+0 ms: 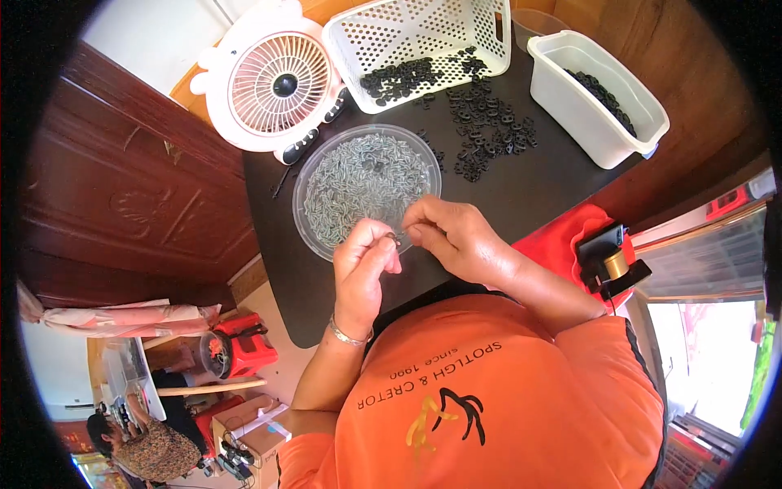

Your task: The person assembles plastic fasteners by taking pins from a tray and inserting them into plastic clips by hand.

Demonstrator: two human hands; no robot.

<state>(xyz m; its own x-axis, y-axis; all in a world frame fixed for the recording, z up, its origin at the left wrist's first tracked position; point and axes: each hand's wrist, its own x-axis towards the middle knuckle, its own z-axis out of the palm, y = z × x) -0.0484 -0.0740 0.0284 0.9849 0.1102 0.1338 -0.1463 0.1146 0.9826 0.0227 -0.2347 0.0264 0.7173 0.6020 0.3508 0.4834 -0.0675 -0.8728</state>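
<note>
Head view: from my remote seat I see the left hand [364, 265] pinching a small dark part [393, 239] between thumb and fingers, at the near edge of a round clear tub [298, 196]. The right hand [464, 244] is just beside it, thumb and forefinger drawn in narrow; whether they grip anything I cannot tell. To do this well, I'd steady the part by its edge, leave its free side facing the right fingertips, and bring those in lightly, since something this small could easily slip. My count: two hands, one held part, one tub, one white basket [375, 37], one white bin [570, 118], one pale fan [285, 85]; the grey metal pieces [350, 187] in the tub and black pieces [489, 130] on the table [297, 273] are too many to count
</note>
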